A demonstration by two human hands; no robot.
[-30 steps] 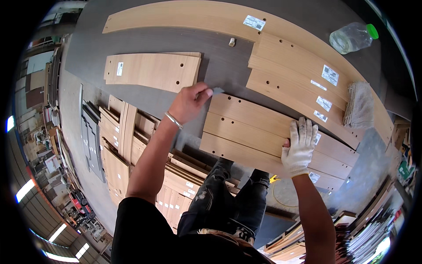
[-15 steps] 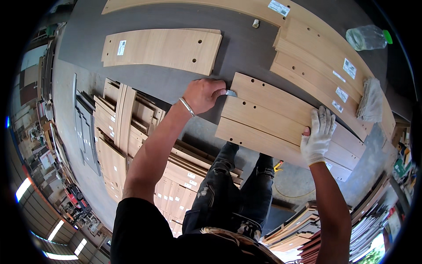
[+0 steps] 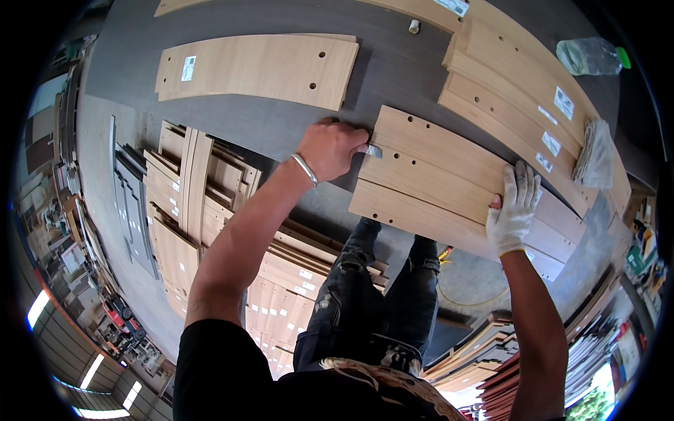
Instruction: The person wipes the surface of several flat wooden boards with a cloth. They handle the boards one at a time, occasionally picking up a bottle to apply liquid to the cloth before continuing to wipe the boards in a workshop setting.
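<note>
My left hand (image 3: 334, 149), bare with a silver bangle at the wrist, pinches a small flat silvery piece (image 3: 373, 151) that looks like a blade. This piece meets the left ends of the wooden boards, near the seam between the far board (image 3: 449, 154) and the middle board (image 3: 428, 179). A near board (image 3: 414, 216) lies alongside them, and all three have small dark holes near their left ends. Toward their right part, my right hand (image 3: 516, 210), in a white glove with the thumb tip bare, rests flat with fingers stretched out.
Curved boards (image 3: 267, 69) lie at the far left of the dark table (image 3: 232, 21). More labelled boards (image 3: 519, 105) are stacked at the far right, with a grey cloth (image 3: 594, 154) on them. Beyond stands a clear jar (image 3: 591, 56) with a green lid. Board stacks (image 3: 281, 309) fill the lower left.
My left hand has moved the silvery piece a little nearer along the boards' left ends. My right hand stays flat on the boards. The whole view has shifted slightly.
</note>
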